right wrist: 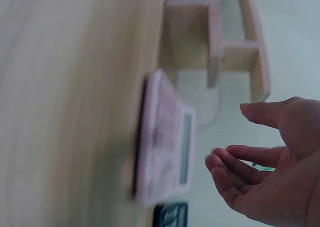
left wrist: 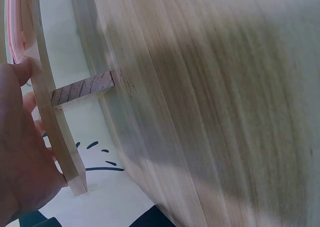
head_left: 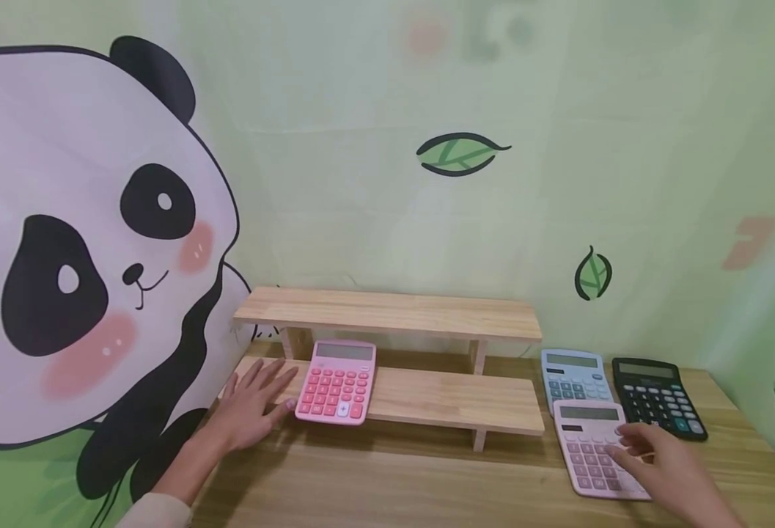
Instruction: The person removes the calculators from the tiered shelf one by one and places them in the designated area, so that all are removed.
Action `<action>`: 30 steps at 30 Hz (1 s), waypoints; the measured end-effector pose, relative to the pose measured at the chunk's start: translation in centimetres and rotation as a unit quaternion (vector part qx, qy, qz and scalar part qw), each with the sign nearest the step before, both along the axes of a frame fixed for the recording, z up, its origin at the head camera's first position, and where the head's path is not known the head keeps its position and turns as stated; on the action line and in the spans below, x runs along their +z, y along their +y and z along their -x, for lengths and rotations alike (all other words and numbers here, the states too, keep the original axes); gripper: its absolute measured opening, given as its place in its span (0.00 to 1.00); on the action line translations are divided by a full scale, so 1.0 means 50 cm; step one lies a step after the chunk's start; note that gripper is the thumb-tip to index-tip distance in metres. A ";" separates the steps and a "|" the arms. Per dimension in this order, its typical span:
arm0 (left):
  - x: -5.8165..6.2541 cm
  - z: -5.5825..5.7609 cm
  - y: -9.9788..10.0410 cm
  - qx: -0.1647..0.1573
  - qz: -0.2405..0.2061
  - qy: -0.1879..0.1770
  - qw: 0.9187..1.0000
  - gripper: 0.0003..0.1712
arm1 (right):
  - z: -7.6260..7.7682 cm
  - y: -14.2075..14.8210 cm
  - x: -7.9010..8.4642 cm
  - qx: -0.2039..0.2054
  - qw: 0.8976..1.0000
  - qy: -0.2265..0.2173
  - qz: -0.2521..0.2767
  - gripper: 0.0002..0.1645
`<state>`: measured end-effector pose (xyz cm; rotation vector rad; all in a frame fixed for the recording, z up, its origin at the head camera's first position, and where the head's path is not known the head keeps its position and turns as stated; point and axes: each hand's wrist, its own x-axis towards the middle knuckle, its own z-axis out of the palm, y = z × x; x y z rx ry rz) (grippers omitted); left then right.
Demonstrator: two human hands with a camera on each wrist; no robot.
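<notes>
A bright pink calculator (head_left: pixel 337 383) leans on the lower step of a two-tier wooden stand (head_left: pixel 453 396). My left hand (head_left: pixel 245 411) rests at the left end of that step, fingers spread, its thumb tip at the calculator's lower left side. In the left wrist view the thumb reaches the step's edge just under the calculator (left wrist: pixel 14 27). My right hand (head_left: pixel 667 469) hovers over a pale pink calculator (head_left: pixel 588 449), fingers loosely bent with nothing between them. The right wrist view shows a gap between those fingers and the pale pink calculator (right wrist: pixel 162 142).
Behind the pale pink calculator, partly covered by it, lies a blue calculator (head_left: pixel 572 372). A black calculator (head_left: pixel 658 400) is to its right. The stand's upper step (head_left: pixel 387 312) is at the back, before a panda-printed backdrop (head_left: pixel 361 183). Everything stands on a wooden table (head_left: pixel 374 484).
</notes>
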<state>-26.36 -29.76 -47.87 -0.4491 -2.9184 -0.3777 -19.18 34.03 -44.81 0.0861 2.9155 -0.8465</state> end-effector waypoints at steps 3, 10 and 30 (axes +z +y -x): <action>-0.001 0.000 0.000 0.000 0.001 -0.002 1.000 0.39 | -0.001 -0.039 0.017 0.017 0.999 0.031 0.016 0.37; 0.003 -0.001 -0.004 -0.002 -0.003 0.000 1.000 0.39 | 0.007 -0.145 0.053 0.071 0.987 0.074 0.122 0.28; 0.008 -0.006 0.002 -0.006 -0.005 0.010 1.000 0.38 | 0.065 -0.453 0.025 0.189 0.907 0.028 0.375 0.24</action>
